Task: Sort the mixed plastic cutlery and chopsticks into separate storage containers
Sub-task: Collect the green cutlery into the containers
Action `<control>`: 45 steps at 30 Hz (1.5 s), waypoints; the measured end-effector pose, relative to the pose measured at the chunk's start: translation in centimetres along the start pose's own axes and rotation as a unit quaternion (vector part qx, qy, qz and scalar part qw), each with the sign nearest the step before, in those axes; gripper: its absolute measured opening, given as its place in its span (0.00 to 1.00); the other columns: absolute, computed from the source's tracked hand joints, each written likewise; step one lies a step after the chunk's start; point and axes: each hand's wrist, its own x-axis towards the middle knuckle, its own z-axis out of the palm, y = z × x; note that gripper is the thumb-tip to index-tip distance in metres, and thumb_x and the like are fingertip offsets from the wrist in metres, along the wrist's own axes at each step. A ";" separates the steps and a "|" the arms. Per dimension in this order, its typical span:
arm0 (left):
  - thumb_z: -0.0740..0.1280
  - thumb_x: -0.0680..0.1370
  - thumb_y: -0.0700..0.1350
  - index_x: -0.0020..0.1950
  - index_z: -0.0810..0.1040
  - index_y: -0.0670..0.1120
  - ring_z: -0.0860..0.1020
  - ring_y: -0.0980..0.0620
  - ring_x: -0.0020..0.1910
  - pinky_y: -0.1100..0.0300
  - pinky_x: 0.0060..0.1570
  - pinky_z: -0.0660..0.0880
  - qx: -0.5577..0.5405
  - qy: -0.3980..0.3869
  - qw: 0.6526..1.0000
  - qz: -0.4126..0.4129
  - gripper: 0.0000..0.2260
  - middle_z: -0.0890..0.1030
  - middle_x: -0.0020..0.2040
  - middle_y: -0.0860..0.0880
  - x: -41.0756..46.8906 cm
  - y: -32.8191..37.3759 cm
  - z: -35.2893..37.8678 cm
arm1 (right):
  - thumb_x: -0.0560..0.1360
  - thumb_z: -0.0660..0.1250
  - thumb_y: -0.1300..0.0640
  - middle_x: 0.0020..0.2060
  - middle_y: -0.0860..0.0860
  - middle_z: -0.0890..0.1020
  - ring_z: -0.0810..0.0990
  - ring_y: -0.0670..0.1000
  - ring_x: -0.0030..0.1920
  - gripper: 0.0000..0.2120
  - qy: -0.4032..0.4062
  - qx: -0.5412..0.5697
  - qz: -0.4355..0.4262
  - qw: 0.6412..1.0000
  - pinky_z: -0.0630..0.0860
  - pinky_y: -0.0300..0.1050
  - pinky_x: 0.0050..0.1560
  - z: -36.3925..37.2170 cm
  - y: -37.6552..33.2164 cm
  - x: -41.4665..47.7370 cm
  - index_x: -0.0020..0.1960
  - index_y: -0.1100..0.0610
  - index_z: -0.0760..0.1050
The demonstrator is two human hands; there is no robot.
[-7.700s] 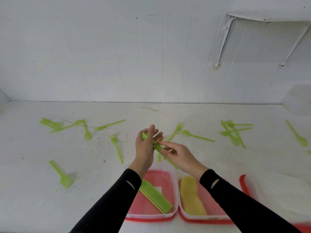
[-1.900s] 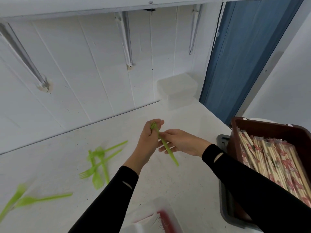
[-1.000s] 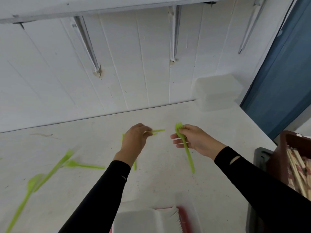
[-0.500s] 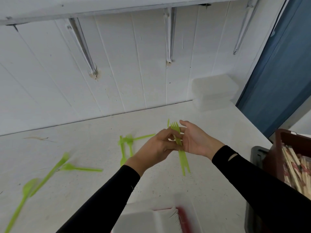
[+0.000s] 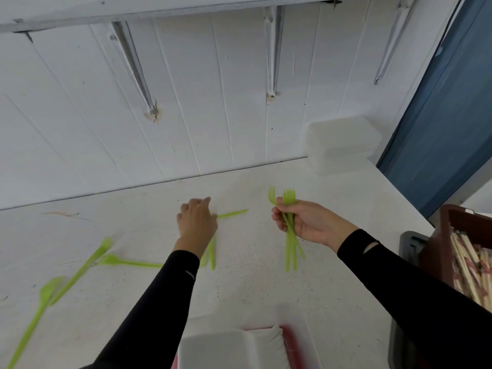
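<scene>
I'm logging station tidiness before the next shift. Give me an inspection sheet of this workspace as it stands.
Surface: white table, speckled.
Job's things: fork bundle in right hand; loose green cutlery on table, left side and under left hand; chopsticks in brown crate, right; red-rimmed container, near edge, blurred.
Clutter: stacked clear tubs, back corner.
Hands: right fingers grip the fork bundle; left lies over cutlery, grip unclear.
Cables: nothing seen.
Surroundings: white panelled wall, shelf brackets, blue door.
</scene>
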 end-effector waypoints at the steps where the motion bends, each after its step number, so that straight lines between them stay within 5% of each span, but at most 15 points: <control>1: 0.63 0.81 0.51 0.75 0.67 0.52 0.64 0.41 0.71 0.49 0.68 0.62 0.040 -0.046 0.998 -0.030 0.22 0.68 0.72 0.46 -0.1 -0.9 0.3 | 0.80 0.63 0.66 0.35 0.55 0.80 0.80 0.50 0.34 0.04 -0.001 0.001 0.006 1.000 0.80 0.41 0.34 0.0 0.0 0.0 0.51 0.60 0.74; 3: 0.63 0.81 0.53 0.73 0.70 0.54 0.62 0.42 0.70 0.50 0.68 0.61 0.046 -0.073 0.995 -0.041 0.20 0.67 0.72 0.46 -0.2 -1.9 1.1 | 0.80 0.62 0.67 0.35 0.55 0.80 0.80 0.51 0.33 0.05 0.008 0.006 0.021 1.000 0.81 0.42 0.34 0.1 0.2 0.1 0.51 0.59 0.74; 8: 0.69 0.78 0.47 0.57 0.81 0.48 0.68 0.44 0.64 0.52 0.62 0.66 0.007 0.003 1.000 -0.008 0.09 0.74 0.63 0.47 0.2 -1.8 1.3 | 0.81 0.59 0.64 0.41 0.57 0.83 0.80 0.53 0.35 0.03 0.051 -0.019 0.035 0.998 0.78 0.43 0.30 0.0 0.8 0.2 0.50 0.61 0.71; 11: 0.71 0.77 0.46 0.53 0.83 0.45 0.76 0.46 0.57 0.54 0.54 0.71 -0.090 0.082 0.991 0.063 0.07 0.79 0.56 0.48 0.2 -0.6 0.8 | 0.82 0.63 0.60 0.38 0.56 0.83 0.81 0.51 0.33 0.04 0.050 -0.031 0.012 0.998 0.79 0.42 0.30 0.0 0.8 0.4 0.53 0.61 0.73; 14: 0.71 0.77 0.40 0.51 0.84 0.43 0.81 0.43 0.48 0.51 0.46 0.79 -0.199 0.178 0.944 0.194 0.05 0.81 0.49 0.46 -0.2 1.7 0.3 | 0.82 0.61 0.63 0.37 0.58 0.83 0.84 0.52 0.32 0.05 0.053 -0.010 0.007 0.998 0.81 0.42 0.30 -0.1 0.9 0.5 0.53 0.65 0.74; 16: 0.69 0.77 0.37 0.53 0.84 0.44 0.79 0.41 0.56 0.47 0.56 0.78 -0.228 0.193 0.909 0.290 0.08 0.79 0.57 0.43 -0.5 3.2 0.7 | 0.82 0.58 0.67 0.42 0.63 0.83 0.86 0.56 0.34 0.07 0.070 0.003 0.009 0.998 0.82 0.44 0.32 -0.2 0.9 0.6 0.55 0.68 0.72; 19: 0.66 0.79 0.40 0.56 0.84 0.53 0.64 0.37 0.73 0.45 0.73 0.60 -0.196 0.207 0.883 0.372 0.11 0.71 0.70 0.43 -0.8 4.6 1.5 | 0.81 0.55 0.70 0.48 0.66 0.83 0.86 0.59 0.39 0.08 0.073 0.010 0.013 0.997 0.83 0.49 0.35 -0.4 0.8 0.6 0.58 0.68 0.70; 24: 0.59 0.78 0.34 0.61 0.81 0.55 0.66 0.43 0.68 0.54 0.69 0.66 -0.194 0.123 0.856 0.462 0.21 0.64 0.74 0.43 -3.1 6.1 1.6 | 0.82 0.56 0.65 0.51 0.65 0.83 0.85 0.61 0.48 0.13 0.001 0.004 0.050 0.999 0.84 0.55 0.47 0.0 0.8 0.2 0.60 0.69 0.75; 30: 0.53 0.70 0.25 0.65 0.76 0.43 0.77 0.48 0.50 0.54 0.51 0.78 -0.241 0.026 0.860 0.448 0.28 0.71 0.56 0.47 -3.9 6.9 1.8 | 0.81 0.57 0.63 0.44 0.62 0.83 0.84 0.60 0.47 0.12 -0.046 -0.012 0.059 0.997 0.82 0.56 0.53 -0.3 0.8 0.2 0.55 0.68 0.77; 36: 0.65 0.78 0.33 0.59 0.78 0.42 0.80 0.62 0.44 0.71 0.47 0.74 -0.367 0.092 0.885 0.272 0.11 0.80 0.46 0.57 -3.8 6.8 0.9 | 0.82 0.58 0.59 0.48 0.63 0.83 0.85 0.61 0.45 0.12 -0.001 -0.015 0.074 0.997 0.84 0.54 0.43 -0.1 0.7 0.3 0.57 0.66 0.76; 41: 0.62 0.77 0.29 0.54 0.84 0.43 0.77 0.60 0.43 0.69 0.45 0.73 -0.328 0.144 0.873 0.332 0.15 0.76 0.50 0.49 -3.2 6.4 0.9 | 0.82 0.58 0.53 0.50 0.61 0.83 0.84 0.59 0.48 0.14 -0.022 0.028 0.058 0.998 0.83 0.54 0.49 -0.5 0.1 0.1 0.60 0.61 0.75; 45: 0.63 0.78 0.32 0.59 0.81 0.44 0.77 0.60 0.45 0.69 0.47 0.74 -0.349 0.087 0.869 0.338 0.14 0.77 0.50 0.49 -3.7 6.7 1.0 | 0.82 0.55 0.48 0.58 0.60 0.82 0.80 0.63 0.60 0.21 -0.099 -0.013 0.081 0.992 0.78 0.59 0.60 -0.2 0.5 -0.3 0.64 0.61 0.76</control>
